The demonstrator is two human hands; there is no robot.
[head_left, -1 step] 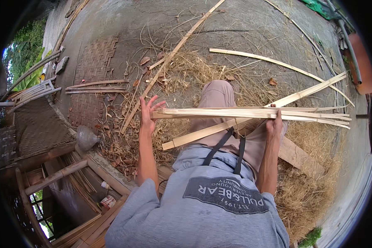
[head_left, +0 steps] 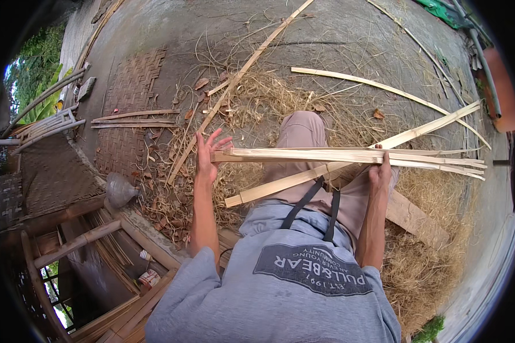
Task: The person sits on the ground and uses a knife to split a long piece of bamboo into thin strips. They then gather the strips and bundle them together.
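A bundle of thin, pale bamboo strips (head_left: 303, 155) lies level across the front of my knees. My right hand (head_left: 379, 170) is wrapped round it right of the middle, and beyond that grip the strip ends fan apart. At the bundle's left end, my left hand (head_left: 208, 157) is open, its palm against the strip ends and its fingers spread upward. Beneath the bundle, a wider bamboo slat (head_left: 280, 184) slants over my lap from lower left to upper right. The tips of my right fingers are partly hidden behind the strips.
Curly bamboo shavings (head_left: 423, 274) cover the ground around me. A long slat (head_left: 252, 60) and a curved strip (head_left: 360, 79) lie ahead. On the left are a woven mat (head_left: 126, 91), short slats (head_left: 134, 122), a clear plastic jug (head_left: 120, 191) and a bamboo frame (head_left: 80, 248).
My left hand and the bundle's left end have shifted very slightly to the right. My right hand keeps its place on the strips.
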